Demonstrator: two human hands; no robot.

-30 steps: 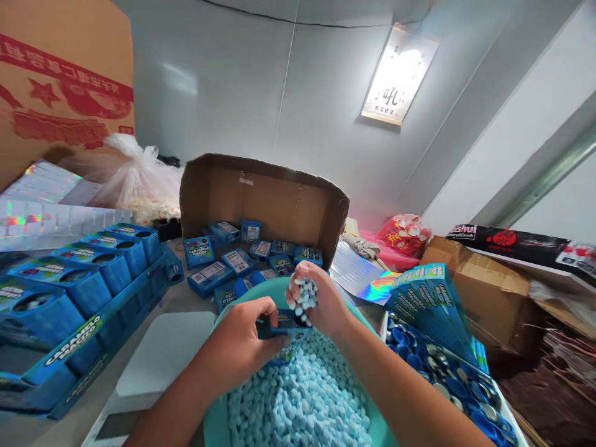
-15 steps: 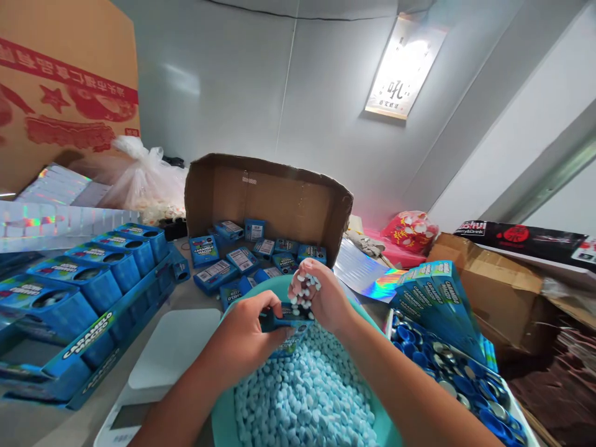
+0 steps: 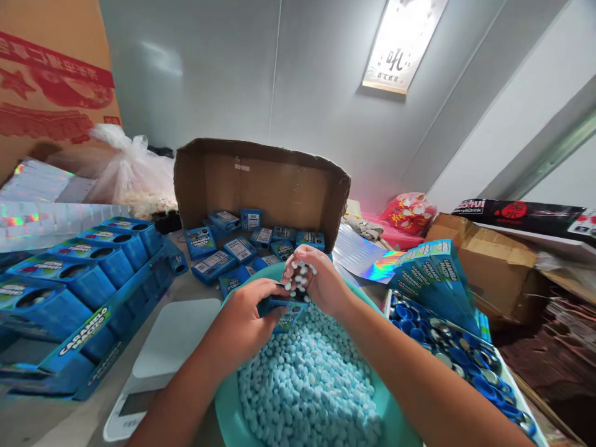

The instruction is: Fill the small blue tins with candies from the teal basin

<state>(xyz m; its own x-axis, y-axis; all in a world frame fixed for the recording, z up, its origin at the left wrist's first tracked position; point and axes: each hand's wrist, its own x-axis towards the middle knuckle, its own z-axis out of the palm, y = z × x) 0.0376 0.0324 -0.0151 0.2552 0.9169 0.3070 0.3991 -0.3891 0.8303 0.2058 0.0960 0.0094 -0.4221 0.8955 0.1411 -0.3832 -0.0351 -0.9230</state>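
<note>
My left hand (image 3: 254,320) is closed around a small blue candy box (image 3: 289,315), held tilted above a turquoise basin (image 3: 228,397). Small pale-blue candies (image 3: 311,379) fill much of the basin. Cupped at the box's top, my right hand (image 3: 319,279) holds a cluster of loose candies (image 3: 300,276), with several at its fingers and over the opening. The inside of the box is mostly hidden by my fingers and the candies.
Behind the basin, a cardboard box (image 3: 261,186) lies on its side with several blue boxes (image 3: 239,248) before it. On the left are a display tray (image 3: 88,338) of blue boxes and a white scale (image 3: 181,335). A tray of blue caps (image 3: 447,354) stands right.
The view has shifted slightly, so surroundings sit a little differently. Both hands stay together over the basin; the right hand is tipped closer over the box opening with its candies.
</note>
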